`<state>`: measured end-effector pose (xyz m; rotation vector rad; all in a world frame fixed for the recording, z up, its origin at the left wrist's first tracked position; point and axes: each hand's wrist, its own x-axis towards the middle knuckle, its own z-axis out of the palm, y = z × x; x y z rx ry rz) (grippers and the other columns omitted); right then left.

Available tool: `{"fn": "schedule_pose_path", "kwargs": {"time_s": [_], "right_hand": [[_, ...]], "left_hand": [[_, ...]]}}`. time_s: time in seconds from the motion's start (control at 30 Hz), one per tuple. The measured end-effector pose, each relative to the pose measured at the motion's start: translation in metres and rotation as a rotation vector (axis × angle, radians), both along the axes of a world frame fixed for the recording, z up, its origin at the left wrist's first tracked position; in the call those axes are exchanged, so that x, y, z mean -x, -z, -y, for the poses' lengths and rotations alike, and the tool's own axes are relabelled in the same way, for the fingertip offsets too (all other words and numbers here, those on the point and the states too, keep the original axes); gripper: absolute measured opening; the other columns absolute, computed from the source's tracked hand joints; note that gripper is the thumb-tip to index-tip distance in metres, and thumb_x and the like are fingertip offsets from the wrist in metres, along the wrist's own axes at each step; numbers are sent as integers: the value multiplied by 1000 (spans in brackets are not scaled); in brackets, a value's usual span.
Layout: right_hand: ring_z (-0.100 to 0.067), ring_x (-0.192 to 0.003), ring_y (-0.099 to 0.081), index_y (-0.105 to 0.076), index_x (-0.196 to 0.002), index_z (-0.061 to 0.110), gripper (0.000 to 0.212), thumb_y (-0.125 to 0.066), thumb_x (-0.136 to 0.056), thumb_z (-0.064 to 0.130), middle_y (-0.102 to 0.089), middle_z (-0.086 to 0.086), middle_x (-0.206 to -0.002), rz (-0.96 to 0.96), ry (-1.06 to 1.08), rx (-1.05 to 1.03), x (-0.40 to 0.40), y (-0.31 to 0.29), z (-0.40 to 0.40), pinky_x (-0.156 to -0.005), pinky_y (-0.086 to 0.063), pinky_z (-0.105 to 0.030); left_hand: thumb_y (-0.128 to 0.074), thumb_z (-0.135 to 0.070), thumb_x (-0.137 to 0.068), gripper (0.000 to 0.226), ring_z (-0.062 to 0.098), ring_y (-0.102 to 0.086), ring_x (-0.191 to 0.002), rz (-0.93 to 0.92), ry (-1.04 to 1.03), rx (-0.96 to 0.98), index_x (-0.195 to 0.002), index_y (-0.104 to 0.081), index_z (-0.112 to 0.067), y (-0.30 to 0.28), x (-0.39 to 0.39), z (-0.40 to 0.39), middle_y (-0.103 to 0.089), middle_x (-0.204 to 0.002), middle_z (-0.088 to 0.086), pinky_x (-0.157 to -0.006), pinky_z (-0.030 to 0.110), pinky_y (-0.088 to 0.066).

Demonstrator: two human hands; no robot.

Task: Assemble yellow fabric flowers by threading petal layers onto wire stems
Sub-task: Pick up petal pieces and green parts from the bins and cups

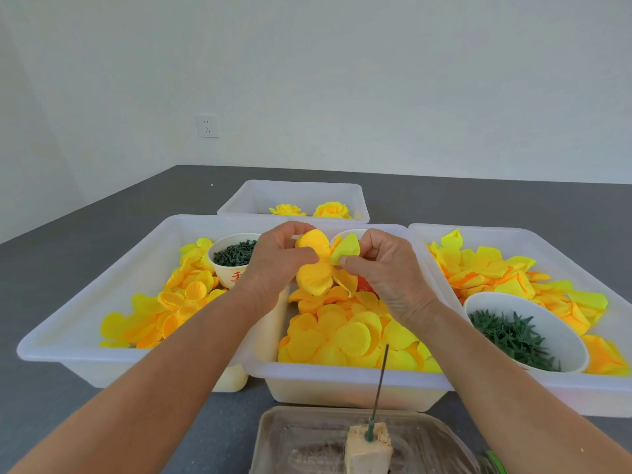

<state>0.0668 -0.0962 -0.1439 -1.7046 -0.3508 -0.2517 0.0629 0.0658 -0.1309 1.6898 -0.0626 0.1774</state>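
Currently the petal layer (316, 265) is pinched between both hands above the middle tray (342, 376), left hand (277, 265) gripping its centre, right hand (383, 268) nipping one lobe, while the upright wire stem (380, 384) stands well below, toward the person, slightly nearer the right hand.

Both forearms extended forward, left hand (273, 261) and right hand (386, 268) raised close together, fingertips pinching
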Motion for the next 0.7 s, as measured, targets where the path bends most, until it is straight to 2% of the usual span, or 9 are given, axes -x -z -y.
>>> {"fn": "schedule_pose_path", "kwargs": {"time_s": [0.07, 0.13, 0.23, 0.37, 0.43, 0.53, 0.63, 0.7], "right_hand": [[-22, -62, -45, -51, -74, -8, 19, -69, -76, -3, -55, -22, -67, 10, -1, -18, -1, 0, 1, -55, -39, -31], [-23, -63, -51, -54, -74, -2, 15, -68, -77, -5, -59, -20, -70, 5, -12, -71, 0, -1, 2, -57, -43, -31], [-13, -70, -65, -60, -83, 8, 17, -63, -81, -8, -70, -5, -75, -3, -43, -171, 2, -3, 3, -63, -52, -21], [-4, -73, -66, -64, -91, 11, 19, -57, -86, -7, -72, 7, -75, 4, -43, -237, 5, -7, 3, -67, -52, -16], [-11, -78, -67, -64, -92, 10, 16, -56, -88, -4, -72, 1, -80, -5, 7, -295, 6, -10, 4, -72, -55, -25], [-26, -86, -65, -64, -92, 10, 13, -55, -90, 1, -69, -13, -92, -48, 88, -392, 5, -12, 8, -82, -53, -45], [-33, -89, -63, -65, -90, 11, 11, -56, -91, 4, -68, -18, -96, -60, 150, -423, 4, -13, 8, -84, -51, -51], [-37, -91, -64, -67, -86, 14, 10, -60, -89, 7, -69, -18, -95, -74, 198, -431, 3, -12, 7, -84, -53, -52]], "left_hand": [[-61, 5, -81, 21, 14, -63, -55, -2, 3, 32, -83, -60, -16, 1, 0, 0, -66, -73, 6, -48, 25, -53], [-61, 5, -83, 13, 15, -64, -49, 20, -2, 61, -80, -57, -7, 2, 0, 0, -67, -64, 5, -45, 27, -54], [-59, 7, -83, 16, 17, -65, -48, 66, -95, 96, -75, -53, -5, 5, -2, -4, -65, -63, 6, -43, 28, -53], [-59, 8, -83, 20, 19, -65, -48, 115, -228, 123, -73, -49, -6, 6, -5, -6, -62, -69, 11, -44, 28, -54], [-59, 8, -82, 21, 21, -64, -55, 125, -306, 118, -71, -48, -6, 7, -8, -9, -57, -72, 14, -45, 27, -54], [-57, 8, -81, 22, 24, -61, -66, 138, -381, 88, -69, -47, -7, 9, -10, -13, -51, -73, 14, -46, 28, -56], [-58, 7, -82, 23, 23, -61, -67, 165, -394, 1, -70, -48, -11, 10, -10, -14, -54, -72, 11, -46, 27, -55], [-60, 4, -83, 23, 19, -62, -58, 184, -372, -45, -71, -50, -13, 9, -9, -12, -59, -71, 11, -42, 23, -51]]}}
